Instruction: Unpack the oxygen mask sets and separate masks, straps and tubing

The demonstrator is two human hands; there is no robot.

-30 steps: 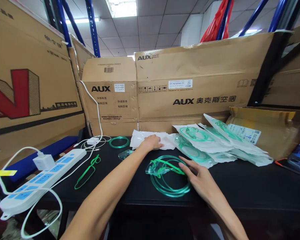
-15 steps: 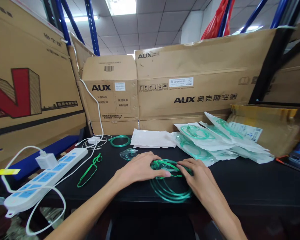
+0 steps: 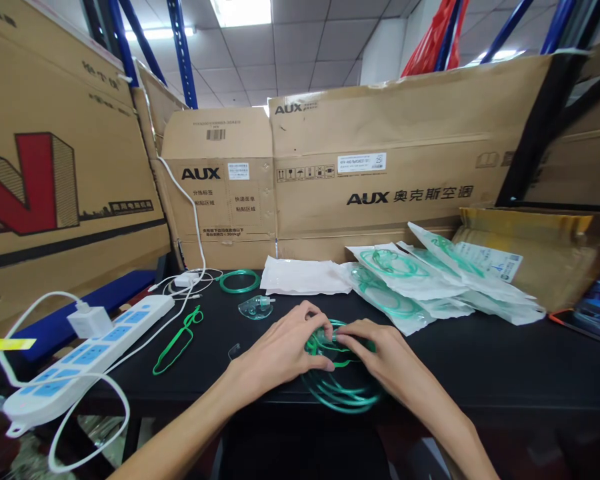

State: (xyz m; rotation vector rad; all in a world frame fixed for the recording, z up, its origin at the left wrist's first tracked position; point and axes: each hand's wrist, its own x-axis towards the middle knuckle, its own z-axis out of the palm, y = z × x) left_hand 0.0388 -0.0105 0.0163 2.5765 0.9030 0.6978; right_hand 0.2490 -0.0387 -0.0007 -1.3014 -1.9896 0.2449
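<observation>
A coil of green tubing (image 3: pixel 343 395) with a clear oxygen mask lies on the black table (image 3: pixel 480 373) right before me. My left hand (image 3: pixel 280 350) grips the mask end of the coil from the left, fingers curled. My right hand (image 3: pixel 380 363) pinches the same bundle from the right, fingertips meeting the left hand's. The mask itself is mostly hidden under my fingers. A second clear mask (image 3: pixel 257 307) lies just behind my left hand.
Sealed packets of green tubing (image 3: pixel 420 283) are piled at the back right beside an empty white pouch (image 3: pixel 305 277). A loose green strap (image 3: pixel 177 339), a tubing ring (image 3: pixel 239 281) and a white power strip (image 3: pixel 87 353) lie left. Cardboard boxes (image 3: pixel 380 147) wall the back.
My left hand came back from the white pouch to the coil and closed on it. Both hands now bunch the mask and tubing together, slightly nearer to me.
</observation>
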